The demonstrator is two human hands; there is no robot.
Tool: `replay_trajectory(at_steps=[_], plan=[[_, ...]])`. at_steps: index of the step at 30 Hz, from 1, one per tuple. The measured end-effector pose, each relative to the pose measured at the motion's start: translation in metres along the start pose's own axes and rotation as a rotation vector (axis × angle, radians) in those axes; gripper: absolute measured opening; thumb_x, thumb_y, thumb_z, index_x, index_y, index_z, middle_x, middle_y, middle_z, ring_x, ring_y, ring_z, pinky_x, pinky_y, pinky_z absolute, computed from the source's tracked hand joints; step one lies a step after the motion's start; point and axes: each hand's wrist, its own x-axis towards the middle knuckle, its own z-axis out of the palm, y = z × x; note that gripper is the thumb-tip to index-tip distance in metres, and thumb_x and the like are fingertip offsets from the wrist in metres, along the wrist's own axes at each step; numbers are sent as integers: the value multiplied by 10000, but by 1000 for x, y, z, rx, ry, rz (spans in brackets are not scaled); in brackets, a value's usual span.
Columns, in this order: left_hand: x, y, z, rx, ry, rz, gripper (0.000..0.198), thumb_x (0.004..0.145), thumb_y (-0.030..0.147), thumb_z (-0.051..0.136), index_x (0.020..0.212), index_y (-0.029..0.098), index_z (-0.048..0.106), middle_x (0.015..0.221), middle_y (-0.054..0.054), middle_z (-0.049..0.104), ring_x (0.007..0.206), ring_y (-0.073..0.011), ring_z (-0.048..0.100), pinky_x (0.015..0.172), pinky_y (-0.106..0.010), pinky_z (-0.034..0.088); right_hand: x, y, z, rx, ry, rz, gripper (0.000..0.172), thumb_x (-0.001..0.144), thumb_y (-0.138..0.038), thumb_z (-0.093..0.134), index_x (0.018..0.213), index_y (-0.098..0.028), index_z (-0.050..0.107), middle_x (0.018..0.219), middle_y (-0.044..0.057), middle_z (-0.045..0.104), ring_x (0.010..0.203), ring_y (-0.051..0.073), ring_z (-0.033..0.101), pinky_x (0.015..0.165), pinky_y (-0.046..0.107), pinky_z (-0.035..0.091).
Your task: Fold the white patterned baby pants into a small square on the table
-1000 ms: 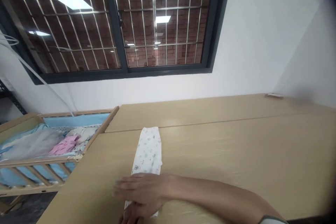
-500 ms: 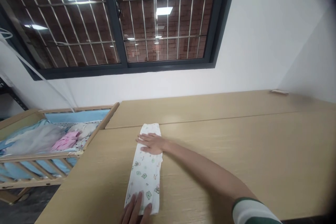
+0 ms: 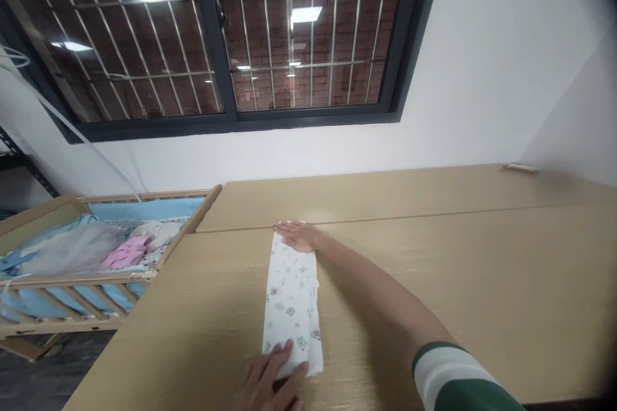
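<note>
A white cloth (image 3: pixel 292 295) with small green and brown prints lies folded into a long strip on the wooden tabletop (image 3: pixel 409 270). My right hand (image 3: pixel 299 236) rests flat across the far end of the strip, palm down, fingers pointing left. At the near end is my left hand (image 3: pixel 277 376), its fingers spread and their tips on the cloth's lower edge. Part of the left hand is cut off by the bottom of the picture.
To the left stands a wooden crib (image 3: pixel 72 279) with blue lining, holding a pink cloth (image 3: pixel 126 253) and pale bedding. Behind the table are a white wall and a barred window (image 3: pixel 308 51). A small flat white item (image 3: pixel 520 167) lies at the back right.
The cloth has shifted right and slightly away on the tabletop. My right hand has moved to its far end, and my left hand has moved right, with more of it in view.
</note>
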Motion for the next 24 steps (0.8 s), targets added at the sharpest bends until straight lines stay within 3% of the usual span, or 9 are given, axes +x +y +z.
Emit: replay_trajectory(at_steps=[4,7,9,11,14,18,21,22,24], plan=[[43,12,-9,-143,-69,-16,401,957,429,556,1323,275,609,1302,-42,678,1024,-213,715,748,-299,616,-21,14,-15,-108,40,-12,565,1035,-420,311,1554,-205,366,1611,65,338,1510,231,261,1241,440,153],[63,18,-20,-264,-96,-103,372,955,344,549,1302,218,596,1261,-39,700,1002,-212,712,802,-326,613,-34,0,-30,-199,144,-47,558,1013,-342,384,1531,-134,389,1604,135,342,1504,265,270,1230,464,162],[66,16,-24,-320,-56,-149,338,975,309,515,1282,187,589,1197,-48,725,980,-205,710,820,-325,606,-49,-24,-38,-227,229,-36,538,993,-283,427,1501,-105,419,1571,187,386,1465,299,338,1196,487,230],[61,12,-25,-327,24,-165,296,1000,309,473,1236,182,600,1142,-60,736,953,-206,711,803,-328,603,-73,-58,-44,-199,277,9,460,986,-249,437,1417,-106,512,1435,213,535,1327,316,498,1101,495,361],[48,6,-22,-308,113,-135,258,1023,327,437,1130,210,640,1084,-54,743,910,-200,714,767,-320,597,-129,-118,-46,-27,170,-22,350,1030,-298,384,1143,-155,682,1053,135,715,1012,252,654,914,401,491],[36,0,-23,-280,133,-40,328,1030,414,442,1154,197,653,1088,-62,744,902,-186,710,767,-286,586,-212,-182,-35,106,54,-63,361,1008,-455,480,1160,-196,682,1068,86,721,1017,228,660,950,380,487],[32,-4,-29,-270,130,68,360,1027,460,470,1181,192,654,1110,-65,741,931,-171,701,813,-261,573,-254,-203,-13,10,82,-85,601,895,-594,622,1317,-167,606,1294,140,651,1181,298,598,1040,436,447],[31,-4,-31,-277,121,102,340,1033,439,469,1175,195,658,1107,-61,742,924,-162,699,824,-254,568,-262,-206,-3,-38,112,-109,623,902,-563,632,1366,-153,564,1346,153,622,1215,305,578,1054,438,438],[30,-3,-35,-307,109,144,274,1050,336,448,1133,197,669,1054,-42,749,853,-140,698,805,-237,561,-274,-209,19,-120,209,-142,499,961,-394,602,1386,-141,531,1348,151,623,1191,283,587,1027,410,453]])
